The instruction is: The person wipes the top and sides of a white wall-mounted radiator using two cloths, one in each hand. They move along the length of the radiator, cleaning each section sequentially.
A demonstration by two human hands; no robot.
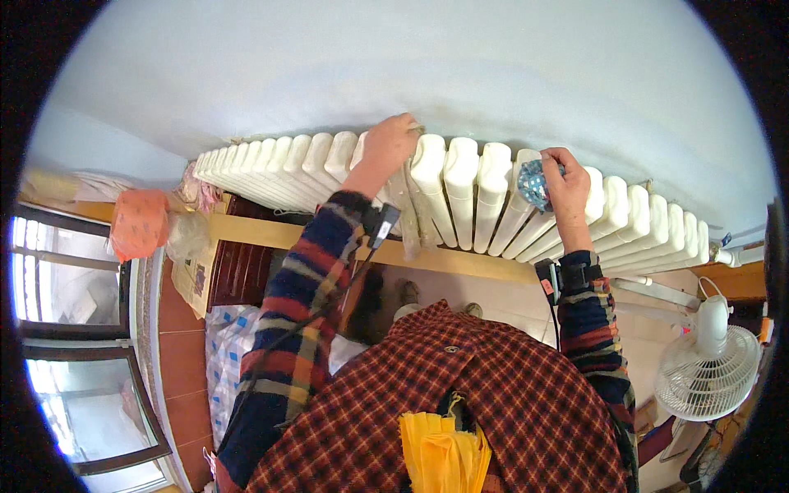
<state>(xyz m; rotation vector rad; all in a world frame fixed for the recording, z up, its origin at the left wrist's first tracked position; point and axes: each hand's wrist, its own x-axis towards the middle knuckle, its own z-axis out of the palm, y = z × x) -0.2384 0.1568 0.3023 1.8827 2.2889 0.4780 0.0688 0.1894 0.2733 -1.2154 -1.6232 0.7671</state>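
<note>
A white sectioned radiator point(493, 185) runs along the pale wall. At its top edge, left of the middle, my left hand point(388, 152) is closed on a greyish-beige cloth point(404, 209). The cloth hangs down over the radiator's front, and a bit of it shows by my fingertips at the wall side. Farther right, my right hand point(570, 193) grips a bunched blue patterned cloth point(534, 184) against the top of a section. Its fingertips are partly hidden from view.
A white fan point(708, 361) stands at the right. At left are windows point(82, 403), an orange bag point(138, 223) and a clear plastic bag point(188, 237). A yellowish wooden strip point(468, 261) crosses below the radiator. Blue-checked fabric point(230, 349) lies at lower left.
</note>
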